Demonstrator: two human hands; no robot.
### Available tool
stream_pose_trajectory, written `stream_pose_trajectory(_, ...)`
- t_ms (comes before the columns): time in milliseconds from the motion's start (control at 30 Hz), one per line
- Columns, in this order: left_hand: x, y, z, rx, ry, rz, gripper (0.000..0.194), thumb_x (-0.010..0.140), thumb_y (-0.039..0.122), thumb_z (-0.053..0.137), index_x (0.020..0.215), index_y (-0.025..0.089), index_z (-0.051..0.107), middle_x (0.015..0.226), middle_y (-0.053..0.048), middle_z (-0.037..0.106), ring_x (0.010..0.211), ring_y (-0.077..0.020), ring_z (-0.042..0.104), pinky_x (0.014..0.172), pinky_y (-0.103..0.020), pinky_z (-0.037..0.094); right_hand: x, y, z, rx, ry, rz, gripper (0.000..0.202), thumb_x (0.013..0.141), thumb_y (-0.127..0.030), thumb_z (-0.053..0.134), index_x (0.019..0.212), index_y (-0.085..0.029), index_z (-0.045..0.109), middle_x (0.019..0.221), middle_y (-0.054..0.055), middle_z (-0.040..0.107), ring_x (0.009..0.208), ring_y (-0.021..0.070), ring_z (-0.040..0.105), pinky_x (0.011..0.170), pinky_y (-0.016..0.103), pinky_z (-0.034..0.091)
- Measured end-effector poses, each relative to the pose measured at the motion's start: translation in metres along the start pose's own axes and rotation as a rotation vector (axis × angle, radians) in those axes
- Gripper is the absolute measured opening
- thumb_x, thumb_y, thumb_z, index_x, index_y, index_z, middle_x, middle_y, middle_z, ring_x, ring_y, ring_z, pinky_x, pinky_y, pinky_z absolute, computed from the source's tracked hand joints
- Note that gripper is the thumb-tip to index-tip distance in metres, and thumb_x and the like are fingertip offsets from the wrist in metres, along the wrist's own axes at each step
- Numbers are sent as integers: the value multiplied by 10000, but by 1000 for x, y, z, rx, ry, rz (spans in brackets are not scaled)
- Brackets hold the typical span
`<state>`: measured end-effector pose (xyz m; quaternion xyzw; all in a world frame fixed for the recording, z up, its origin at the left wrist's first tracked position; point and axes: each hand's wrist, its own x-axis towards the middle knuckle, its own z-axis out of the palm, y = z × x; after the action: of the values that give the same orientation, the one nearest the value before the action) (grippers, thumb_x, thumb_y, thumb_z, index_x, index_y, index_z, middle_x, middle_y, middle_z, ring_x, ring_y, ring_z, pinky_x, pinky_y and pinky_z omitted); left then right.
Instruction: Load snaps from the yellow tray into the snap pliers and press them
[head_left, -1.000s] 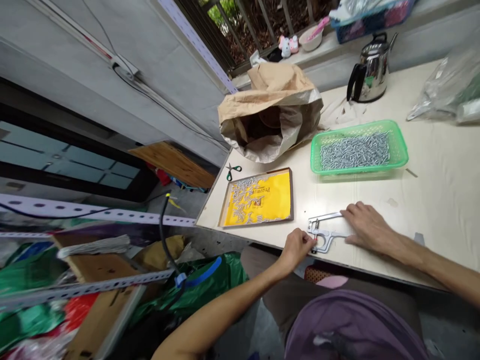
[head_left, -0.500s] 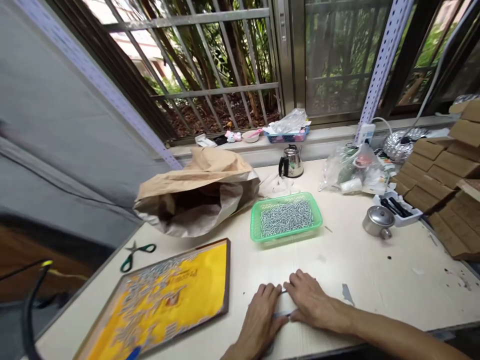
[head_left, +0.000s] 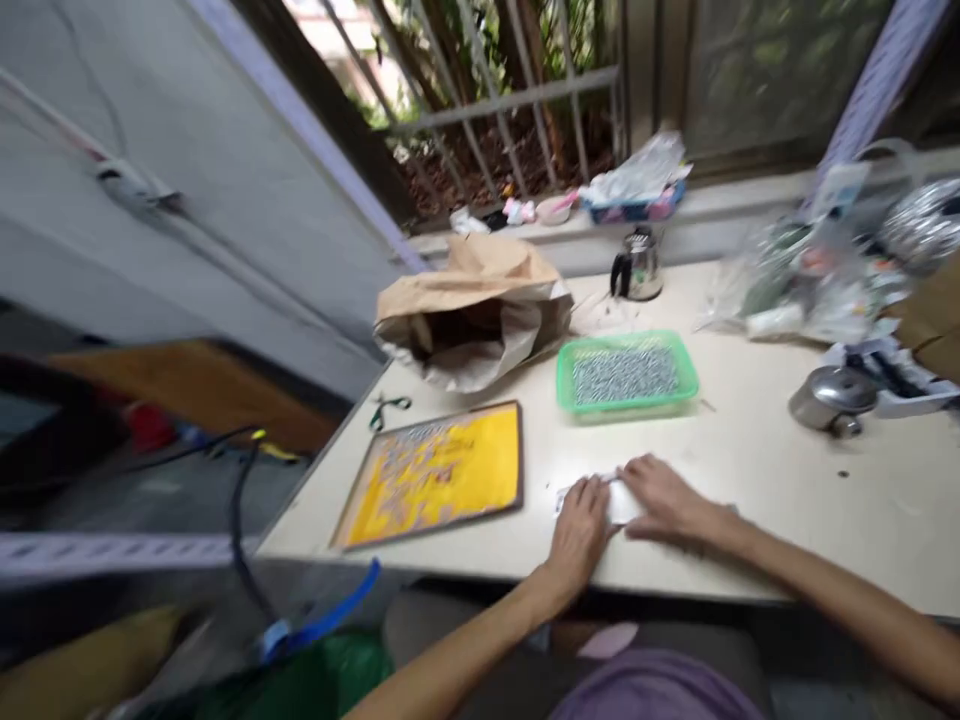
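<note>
A brown paper bag [head_left: 480, 285] sits at the far left of the table [head_left: 750, 430], beyond green-handled scissors [head_left: 381, 408]. A shiny kettle [head_left: 643, 268] stands right of it. Farther right lies clear plastic [head_left: 832, 290], with a lidded pot [head_left: 825, 398] nearer. A blue basket [head_left: 630, 213] and bowl [head_left: 553, 211] rest on the windowsill [head_left: 735, 198].

Worn on the head, the one camera looks from above the near edge of the worktop [head_left: 750, 450], facing forward and down, near enough that the wearer's purple clothing [head_left: 652, 690] enters at the bottom, wide enough for the near left corner and, past the far edge, the barred window [head_left: 495, 110]
</note>
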<state>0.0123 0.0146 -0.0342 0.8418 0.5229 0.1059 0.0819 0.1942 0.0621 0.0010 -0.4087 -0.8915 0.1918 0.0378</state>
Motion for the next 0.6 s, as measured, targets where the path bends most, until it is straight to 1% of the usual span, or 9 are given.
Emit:
stream_pose_trajectory(33,-6,5,4,8,26,29,389,879,197,576,1258,147,507,1339,-160,540,1281,-295,474,1025,-483,438,2,5,-1,-23,-15,-8,482,749,-447,732,1099,-142,602,1030,105,595,911,226,504,789,359,396)
stream_pose_trajectory(100,-19,15,14,-8,56,79,417,902,232,550,1297,125,468,1410,-179,476,1359,-312,393,1071,-501,398,7,15,-1,-75,14,-23,310,870,-372,605,1092,-157,612,1022,99,605,911,224,504,768,351,378)
stream_pose_trajectory(167,-29,25,23,-62,70,108,444,919,311,531,1307,111,454,1391,-182,498,1351,-313,409,1083,-499,391,16,25,0,-135,62,-20,198,927,-259,498,1035,-160,632,986,91,620,911,219,506,766,343,361)
stream_pose_trajectory(300,-33,35,25,-168,59,99,460,937,405,478,1297,118,461,1311,-180,565,1310,-294,466,1103,-511,365,35,28,-4,-212,113,1,212,936,-201,447,896,-153,649,917,98,628,874,219,505,755,345,343)
stream_pose_trajectory(367,-30,35,23,-196,52,87,507,932,438,475,1319,112,445,1340,-204,534,1345,-305,422,1110,-534,342,43,16,-6,-230,137,-7,209,924,-176,448,911,-161,656,925,103,624,874,224,498,744,345,336)
stream_pose_trajectory(433,-30,35,22,-223,48,101,551,921,466,481,1337,107,437,1360,-218,512,1359,-313,399,1103,-535,351,49,-5,-4,-226,139,-110,202,904,-168,478,963,-198,669,966,94,619,906,226,488,748,345,333)
stream_pose_trajectory(467,-33,35,21,-239,42,131,539,920,465,484,1324,110,460,1335,-213,535,1332,-309,432,1086,-513,381,52,-17,-1,-215,121,-199,192,893,-176,506,967,-225,676,980,83,616,921,224,484,749,343,334)
stream_pose_trajectory(533,-44,32,21,-267,21,242,446,921,432,496,1252,136,542,1200,-172,630,1199,-275,555,1015,-430,467,58,-41,8,-200,53,-387,147,863,-175,558,875,-247,686,945,64,611,915,216,480,726,331,340)
stream_pose_trajectory(600,-59,21,16,-263,37,307,330,937,358,481,1180,171,604,1057,-122,684,1063,-226,621,947,-357,507,63,-59,18,-195,6,-481,175,839,-120,555,738,-226,652,841,59,587,851,202,478,673,316,346)
